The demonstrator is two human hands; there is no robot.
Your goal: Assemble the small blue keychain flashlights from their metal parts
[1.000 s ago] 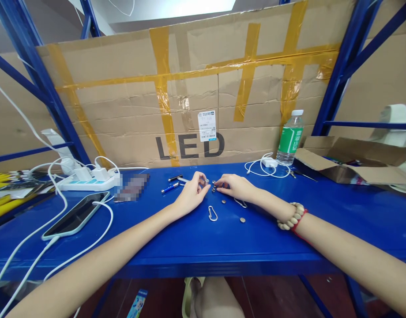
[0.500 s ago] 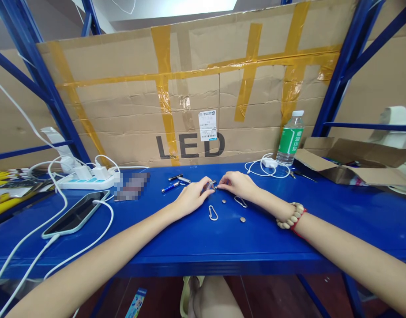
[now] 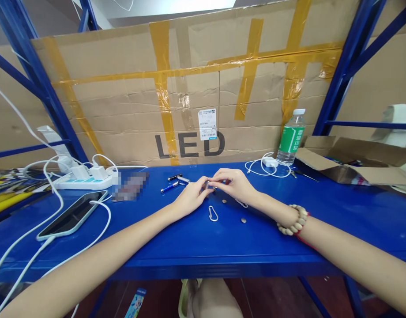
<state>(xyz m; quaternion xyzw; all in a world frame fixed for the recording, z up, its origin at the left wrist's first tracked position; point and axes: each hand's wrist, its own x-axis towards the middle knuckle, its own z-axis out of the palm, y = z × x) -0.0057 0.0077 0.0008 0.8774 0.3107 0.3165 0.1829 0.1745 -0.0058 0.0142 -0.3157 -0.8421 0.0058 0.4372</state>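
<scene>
My left hand point(image 3: 191, 195) is closed around a small, shiny piece that is mostly hidden by the fingers. Thumb and forefinger of my right hand point(image 3: 235, 183) pinch at the same spot, touching the left fingertips; what they grip is too small to name. Below the hands lies a silver carabiner point(image 3: 213, 213). A second carabiner point(image 3: 242, 203) is partly covered by my right hand. Two small round metal discs point(image 3: 243, 220) rest on the blue tabletop point(image 3: 189, 240). Left of my left hand are a small blue cylinder point(image 3: 170, 187), a black one point(image 3: 174, 177) and a silver one point(image 3: 183, 179).
A charging phone point(image 3: 72, 214), white cables and a power strip point(image 3: 87, 180) occupy the left. At the back right stand a water bottle point(image 3: 291, 138), a cabled white adapter point(image 3: 271, 162) and an open cardboard box point(image 3: 350, 170). Behind everything rises a taped cardboard sheet point(image 3: 123, 115).
My right hand has moved slightly left, its fingertips now meeting my left fingers. It covers more of the second carabiner. The loose things on the table have stayed put.
</scene>
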